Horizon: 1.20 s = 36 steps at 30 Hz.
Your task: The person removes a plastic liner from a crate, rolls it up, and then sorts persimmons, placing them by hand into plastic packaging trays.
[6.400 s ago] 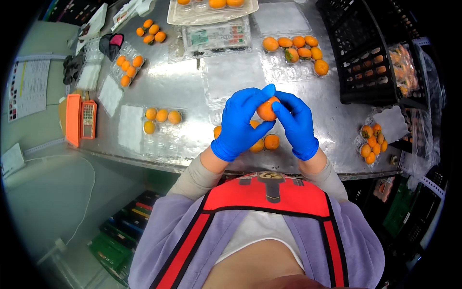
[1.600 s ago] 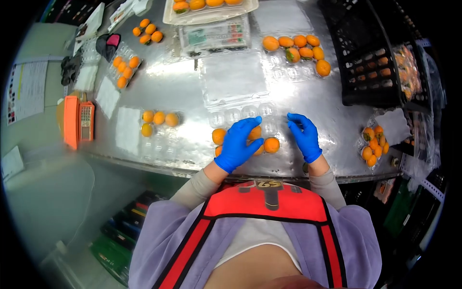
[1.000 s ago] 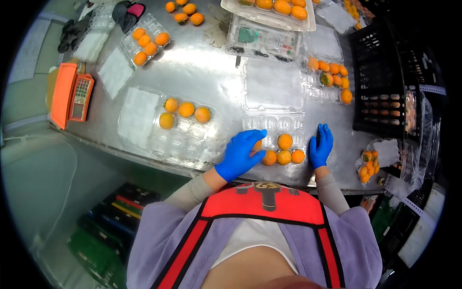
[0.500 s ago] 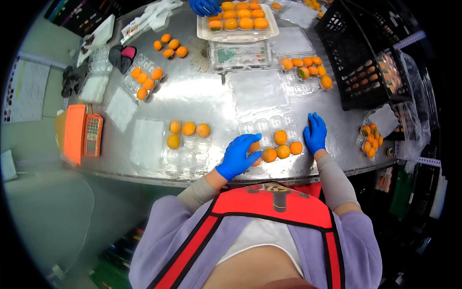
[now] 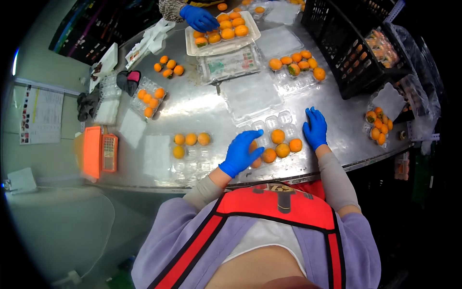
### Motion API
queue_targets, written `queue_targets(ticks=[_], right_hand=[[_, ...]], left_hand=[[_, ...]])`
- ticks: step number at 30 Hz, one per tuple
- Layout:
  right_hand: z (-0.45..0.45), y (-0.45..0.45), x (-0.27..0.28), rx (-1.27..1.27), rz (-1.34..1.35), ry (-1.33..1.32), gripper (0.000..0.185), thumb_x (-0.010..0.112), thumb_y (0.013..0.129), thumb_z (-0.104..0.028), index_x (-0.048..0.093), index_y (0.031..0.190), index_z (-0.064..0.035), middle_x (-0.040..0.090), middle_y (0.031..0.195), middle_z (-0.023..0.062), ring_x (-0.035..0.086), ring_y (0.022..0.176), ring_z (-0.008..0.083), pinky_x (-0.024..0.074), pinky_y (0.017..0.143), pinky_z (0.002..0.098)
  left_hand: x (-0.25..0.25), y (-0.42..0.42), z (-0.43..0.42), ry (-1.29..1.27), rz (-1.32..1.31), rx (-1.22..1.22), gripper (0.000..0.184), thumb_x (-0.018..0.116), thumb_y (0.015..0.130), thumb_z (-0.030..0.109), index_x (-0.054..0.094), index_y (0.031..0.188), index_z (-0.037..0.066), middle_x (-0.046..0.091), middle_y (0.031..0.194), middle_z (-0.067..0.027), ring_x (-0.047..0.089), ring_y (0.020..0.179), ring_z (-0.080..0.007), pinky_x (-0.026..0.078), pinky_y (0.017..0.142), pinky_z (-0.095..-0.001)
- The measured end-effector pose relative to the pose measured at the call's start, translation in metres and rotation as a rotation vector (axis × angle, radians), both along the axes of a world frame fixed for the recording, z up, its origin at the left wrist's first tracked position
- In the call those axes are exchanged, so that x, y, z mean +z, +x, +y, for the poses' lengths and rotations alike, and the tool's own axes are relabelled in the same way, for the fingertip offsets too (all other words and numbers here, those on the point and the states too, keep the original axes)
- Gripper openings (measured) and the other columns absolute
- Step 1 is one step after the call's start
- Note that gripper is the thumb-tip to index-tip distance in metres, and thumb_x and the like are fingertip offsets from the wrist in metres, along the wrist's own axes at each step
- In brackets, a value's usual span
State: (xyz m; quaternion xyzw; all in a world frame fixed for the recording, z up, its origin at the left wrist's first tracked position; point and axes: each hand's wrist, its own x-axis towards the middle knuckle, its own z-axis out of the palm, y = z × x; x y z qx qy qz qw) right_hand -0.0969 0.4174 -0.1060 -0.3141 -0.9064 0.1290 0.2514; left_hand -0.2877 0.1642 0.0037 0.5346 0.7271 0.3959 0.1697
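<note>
In front of me lies a clear plastic fruit tray (image 5: pixel 286 117) with several orange persimmons (image 5: pixel 282 151) in its cells and other cells bare. My left hand (image 5: pixel 240 153), in a blue glove, is at the tray's left side. Its thumb and fingers curve around a persimmon (image 5: pixel 253 146), which they partly hide. Another persimmon (image 5: pixel 256 163) shows just below the thumb. My right hand (image 5: pixel 315 128), also blue-gloved, rests on the metal table right of the tray, fingers stretched out, holding nothing.
Left of my hands is another clear tray (image 5: pixel 192 161) with several persimmons. Further back are more fruit trays and a white tray (image 5: pixel 255 36) of persimmons, with a co-worker's gloved hand (image 5: pixel 199 18) at it. A black crate (image 5: pixel 337 53) stands right; an orange-cased calculator (image 5: pixel 109 153) lies left.
The view has shifted and tilted, showing more of the co-worker's hand and sleeve at the back. Both my hands keep nearly the same places by the tray.
</note>
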Motion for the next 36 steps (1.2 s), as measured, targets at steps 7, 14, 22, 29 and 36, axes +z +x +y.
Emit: queue_targets(ticks=[7, 14, 22, 29, 36], right_hand=[[-0.004, 0.001, 0.000, -0.021, 0.126, 0.000, 0.046, 0.063, 0.074, -0.016, 0.057, 0.120, -0.0111, 0.054, 0.124, 0.0156, 0.050, 0.112, 0.0353, 0.0400, 0.096, 0.0440], [-0.005, 0.003, 0.001, -0.022, 0.140, -0.076, 0.044, 0.062, 0.077, -0.016, 0.057, 0.120, -0.0098, 0.051, 0.129, 0.0158, 0.048, 0.116, 0.0348, 0.0374, 0.100, 0.0418], [0.008, -0.007, 0.006, -0.052, 0.230, -0.133, 0.037, 0.063, 0.078, -0.019, 0.061, 0.113, -0.0095, 0.057, 0.117, 0.0150, 0.053, 0.105, 0.0345, 0.0418, 0.093, 0.0415], [0.091, -0.095, 0.043, -0.127, 0.280, -0.051, 0.033, 0.065, 0.079, -0.025, 0.062, 0.110, -0.0136, 0.056, 0.119, 0.0128, 0.047, 0.114, 0.0311, 0.0384, 0.097, 0.0389], [0.121, -0.158, 0.038, -0.225, -0.115, 0.086, 0.037, 0.064, 0.078, -0.037, 0.064, 0.108, -0.0148, 0.042, 0.137, 0.0108, 0.034, 0.128, 0.0317, 0.0308, 0.102, 0.0458]], left_hand=[[0.002, -0.021, 0.007, -0.037, -0.047, 0.059, 0.046, 0.069, 0.077, 0.022, 0.057, 0.120, 0.011, 0.059, 0.112, -0.0116, 0.057, 0.102, -0.0292, 0.045, 0.088, -0.0371], [-0.008, -0.014, 0.020, -0.101, -0.025, 0.008, 0.045, 0.069, 0.078, 0.022, 0.057, 0.120, 0.013, 0.059, 0.112, -0.0116, 0.056, 0.103, -0.0296, 0.045, 0.089, -0.0377], [-0.002, -0.020, 0.035, -0.068, -0.032, 0.006, 0.046, 0.070, 0.077, 0.022, 0.057, 0.120, 0.013, 0.059, 0.113, -0.0115, 0.056, 0.104, -0.0306, 0.045, 0.090, -0.0381], [-0.006, -0.023, 0.012, -0.072, -0.074, 0.076, 0.045, 0.069, 0.077, 0.019, 0.057, 0.119, 0.010, 0.060, 0.111, -0.0122, 0.057, 0.101, -0.0297, 0.045, 0.088, -0.0373], [-0.008, -0.030, -0.014, -0.099, -0.075, 0.166, 0.046, 0.069, 0.077, 0.018, 0.057, 0.120, 0.010, 0.059, 0.110, -0.0123, 0.056, 0.101, -0.0290, 0.045, 0.087, -0.0368]])
